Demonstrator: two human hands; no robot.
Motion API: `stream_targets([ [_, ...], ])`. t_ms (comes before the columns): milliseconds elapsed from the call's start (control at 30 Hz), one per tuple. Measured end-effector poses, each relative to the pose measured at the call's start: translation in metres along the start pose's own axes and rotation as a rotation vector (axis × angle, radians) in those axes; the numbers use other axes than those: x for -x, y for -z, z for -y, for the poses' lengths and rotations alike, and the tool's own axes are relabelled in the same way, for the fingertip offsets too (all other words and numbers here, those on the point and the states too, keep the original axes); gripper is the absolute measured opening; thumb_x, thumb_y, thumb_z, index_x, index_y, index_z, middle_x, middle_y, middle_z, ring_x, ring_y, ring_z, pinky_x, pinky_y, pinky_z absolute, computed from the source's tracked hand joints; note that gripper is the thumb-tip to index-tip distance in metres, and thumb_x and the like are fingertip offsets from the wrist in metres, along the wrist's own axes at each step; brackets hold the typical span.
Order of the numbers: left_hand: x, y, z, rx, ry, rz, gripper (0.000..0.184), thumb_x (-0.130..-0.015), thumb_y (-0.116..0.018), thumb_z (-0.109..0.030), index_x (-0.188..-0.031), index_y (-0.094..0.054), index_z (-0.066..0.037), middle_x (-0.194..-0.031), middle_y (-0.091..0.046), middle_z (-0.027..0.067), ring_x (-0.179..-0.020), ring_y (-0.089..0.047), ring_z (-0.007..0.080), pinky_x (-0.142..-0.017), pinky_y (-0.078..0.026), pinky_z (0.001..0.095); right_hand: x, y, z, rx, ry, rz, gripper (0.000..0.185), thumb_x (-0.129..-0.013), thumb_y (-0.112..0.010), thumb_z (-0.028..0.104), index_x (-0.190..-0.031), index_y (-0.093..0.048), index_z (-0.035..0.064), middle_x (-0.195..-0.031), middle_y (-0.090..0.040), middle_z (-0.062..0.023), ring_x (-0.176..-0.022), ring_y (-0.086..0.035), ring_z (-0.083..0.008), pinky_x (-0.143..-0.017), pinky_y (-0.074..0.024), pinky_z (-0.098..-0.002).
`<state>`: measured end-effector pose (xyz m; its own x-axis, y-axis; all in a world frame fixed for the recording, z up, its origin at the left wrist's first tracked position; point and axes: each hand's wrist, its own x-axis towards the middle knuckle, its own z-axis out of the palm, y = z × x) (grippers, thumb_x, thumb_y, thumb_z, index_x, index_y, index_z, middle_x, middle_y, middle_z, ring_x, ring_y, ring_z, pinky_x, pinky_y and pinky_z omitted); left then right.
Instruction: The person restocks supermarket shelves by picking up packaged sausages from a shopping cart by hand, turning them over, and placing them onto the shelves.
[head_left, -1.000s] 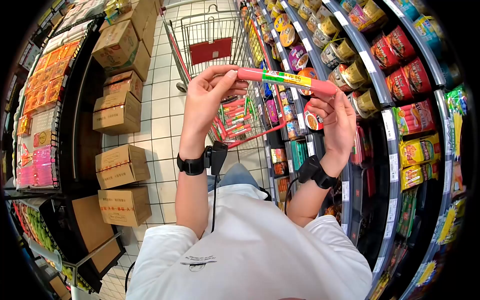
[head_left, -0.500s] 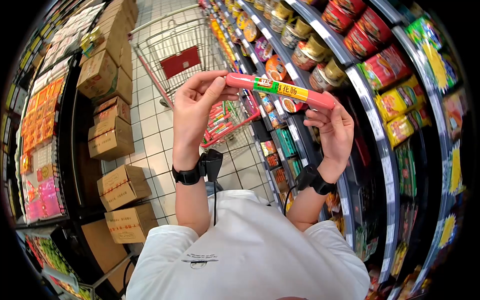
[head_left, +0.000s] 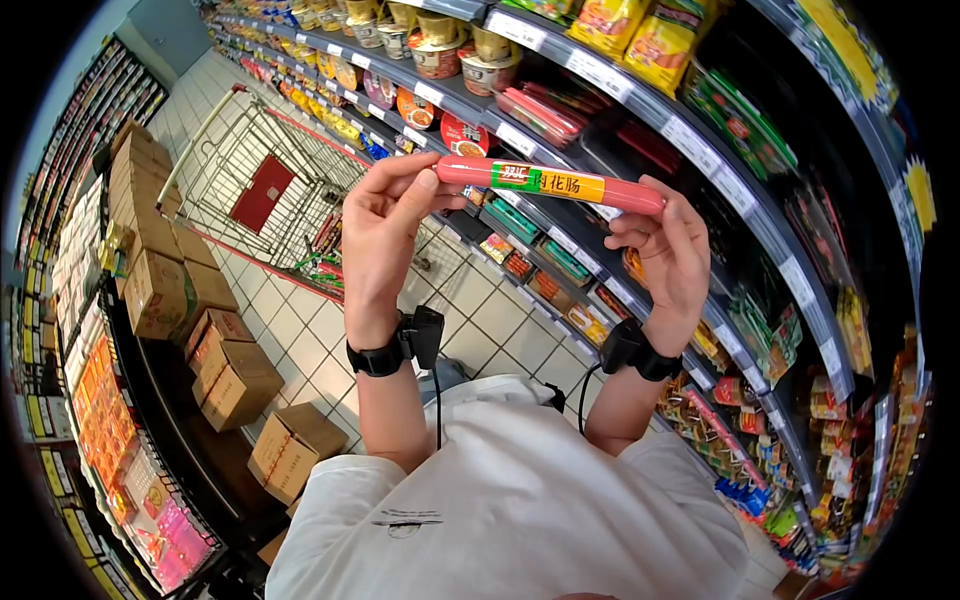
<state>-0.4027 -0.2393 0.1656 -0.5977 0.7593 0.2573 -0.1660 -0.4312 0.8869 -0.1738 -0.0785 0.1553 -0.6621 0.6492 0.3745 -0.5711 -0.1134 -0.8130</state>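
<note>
Head view shows a pink sausage (head_left: 550,185) held up in the air between two bare hands, one at each end. Its label, green toward the left and yellow toward the right, faces the wearer, and it runs left to right with the right end slightly nearer. The left hand (head_left: 385,215) pinches the left tip between thumb and fingers, so the sausage extends rightward from that grip. The right hand (head_left: 665,240) grasps the right tip the same way, thumb and forefinger on the end and the remaining fingers curled below; from there the sausage reaches leftward. The middle of it touches neither hand.

Each wrist wears a black strap, the left strap (head_left: 378,360) and the right strap (head_left: 655,364). Far left, well apart from the hands, stands a wire shopping cart (head_left: 262,194) with red and green wrapped sticks (head_left: 325,268) at its near end. Beyond the sausage and to the right run store shelves (head_left: 700,150) carrying noodle cups (head_left: 490,70) and yellow packs (head_left: 665,40). Cardboard boxes (head_left: 236,386) sit on the left, beside the tiled floor (head_left: 465,320).
</note>
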Motion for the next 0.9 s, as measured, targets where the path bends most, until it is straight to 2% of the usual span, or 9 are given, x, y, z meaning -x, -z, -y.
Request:
stream_targets([
  [167,0.009,-0.035,0.013,0.059,0.007,0.054,0.023,-0.092,-0.054,-0.007,-0.111,-0.055,0.007,-0.103,-0.065,0.0183,-0.086,-0.066,0.0237,-0.08,-0.054,0.0361,0.032,0.015,0.027,0.047,-0.01,-0.112,0.034,-0.099,-0.042,0.015,-0.122,-0.05,-0.0079,-0.103,-0.064,-0.021,-0.087,-0.067,-0.029,-0.073,-0.0584,-0.0392],
  [233,0.013,-0.044,0.017,0.088,0.008,0.123,0.022,-0.09,-0.058,-0.005,-0.109,-0.058,0.006,-0.103,-0.065,0.0167,-0.088,-0.066,0.021,-0.079,-0.055,0.0335,0.043,0.019,0.034,0.091,-0.011,-0.245,0.034,-0.099,-0.041,0.015,-0.122,-0.05,-0.0076,-0.102,-0.064,-0.0211,-0.087,-0.067,-0.0278,-0.073,-0.0585,-0.0389],
  [300,0.017,-0.054,0.017,0.094,0.027,0.146,0.021,-0.09,-0.058,-0.004,-0.108,-0.058,0.005,-0.105,-0.065,0.0167,-0.091,-0.065,0.0207,-0.079,-0.056,0.0336,0.051,0.017,0.041,0.112,0.003,-0.281,0.034,-0.099,-0.041,0.016,-0.122,-0.05,-0.0071,-0.101,-0.064,-0.021,-0.086,-0.068,-0.0267,-0.073,-0.0585,-0.0388],
  [367,0.02,-0.058,0.017,0.065,0.014,0.209,0.022,-0.092,-0.055,-0.007,-0.111,-0.056,0.005,-0.11,-0.063,0.0198,-0.09,-0.066,0.0238,-0.081,-0.054,0.0363,0.06,0.013,0.045,0.13,0.04,-0.341,0.034,-0.099,-0.041,0.017,-0.122,-0.05,-0.007,-0.1,-0.064,-0.0205,-0.085,-0.068,-0.0262,-0.074,-0.0584,-0.0387],
  [400,0.02,-0.058,0.014,0.113,0.026,0.232,0.019,-0.089,-0.058,-0.002,-0.106,-0.059,0.006,-0.107,-0.064,0.0171,-0.091,-0.065,0.0209,-0.079,-0.056,0.0335,0.063,0.01,0.046,0.143,0.052,-0.358,0.034,-0.099,-0.041,0.017,-0.121,-0.05,-0.0067,-0.1,-0.064,-0.0195,-0.085,-0.067,-0.0254,-0.073,-0.0585,-0.0385],
  [467,0.018,-0.055,0.006,0.124,0.033,0.278,0.019,-0.088,-0.058,-0.002,-0.106,-0.059,0.005,-0.106,-0.064,0.0168,-0.091,-0.065,0.021,-0.079,-0.056,0.0334,0.069,0.0,0.047,0.173,0.076,-0.388,0.034,-0.099,-0.041,0.018,-0.121,-0.05,-0.0066,-0.1,-0.064,-0.0191,-0.085,-0.067,-0.0251,-0.073,-0.0586,-0.0384],
  [633,0.007,-0.02,-0.009,0.19,0.033,0.414,0.02,-0.086,-0.061,0.001,-0.106,-0.059,0.005,-0.106,-0.064,0.0163,-0.091,-0.065,0.0211,-0.078,-0.057,0.0332,0.061,-0.041,0.042,0.213,0.164,-0.434,0.035,-0.099,-0.042,0.019,-0.122,-0.049,-0.007,-0.097,-0.064,-0.0164,-0.082,-0.066,-0.022,-0.071,-0.0587,-0.0372],
  [800,0.003,0.038,-0.025,0.282,-0.012,0.433,0.021,-0.087,-0.06,0.0,-0.107,-0.058,0.006,-0.107,-0.064,0.0169,-0.093,-0.064,0.0203,-0.079,-0.057,0.0344,0.038,-0.097,0.014,0.247,0.17,-0.41,0.036,-0.099,-0.043,0.02,-0.121,-0.049,-0.008,-0.096,-0.064,-0.0166,-0.079,-0.066,-0.0208,-0.07,-0.0585,-0.0376],
  [900,0.0,0.069,-0.029,0.369,-0.031,0.306,0.023,-0.089,-0.058,-0.003,-0.11,-0.055,0.006,-0.105,-0.063,0.0156,-0.092,-0.064,0.0198,-0.079,-0.057,0.0349,0.028,-0.126,0.001,0.304,0.106,-0.359,0.034,-0.097,-0.045,0.017,-0.117,-0.051,-0.0095,-0.096,-0.064,-0.0205,-0.082,-0.066,-0.0256,-0.07,-0.0582,-0.04],
])
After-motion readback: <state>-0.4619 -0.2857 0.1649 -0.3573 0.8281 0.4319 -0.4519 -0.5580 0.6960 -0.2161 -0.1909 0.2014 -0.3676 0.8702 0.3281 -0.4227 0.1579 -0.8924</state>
